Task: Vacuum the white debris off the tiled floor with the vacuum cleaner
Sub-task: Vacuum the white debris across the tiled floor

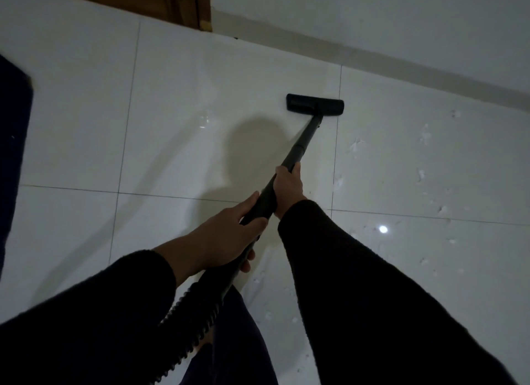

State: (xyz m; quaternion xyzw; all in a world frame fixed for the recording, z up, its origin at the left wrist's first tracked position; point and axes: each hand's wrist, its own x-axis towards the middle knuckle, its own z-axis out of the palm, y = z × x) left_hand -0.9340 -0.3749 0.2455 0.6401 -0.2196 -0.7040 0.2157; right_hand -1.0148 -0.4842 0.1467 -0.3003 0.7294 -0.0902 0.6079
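A: How does the vacuum wand [298,146] lie?

B: Its long axis runs from near centre up to the far right, ending in the black floor head [315,104], which lies flat on the tiled floor [177,97], crosswise to the wand.

A: The hands?

B: The right hand [288,188] is wrapped round the wand at mid-length; the left hand [226,239] curls round it nearer, just above the ribbed hose [198,321].

A: Surroundings?

B: Glossy white tiles. White debris [424,138] is scattered to the right of the head and near the sleeves. A pale wall [372,14] and skirting run along the far side; a wooden door frame [183,3] stands far left; a dark object [14,143] borders the left edge.
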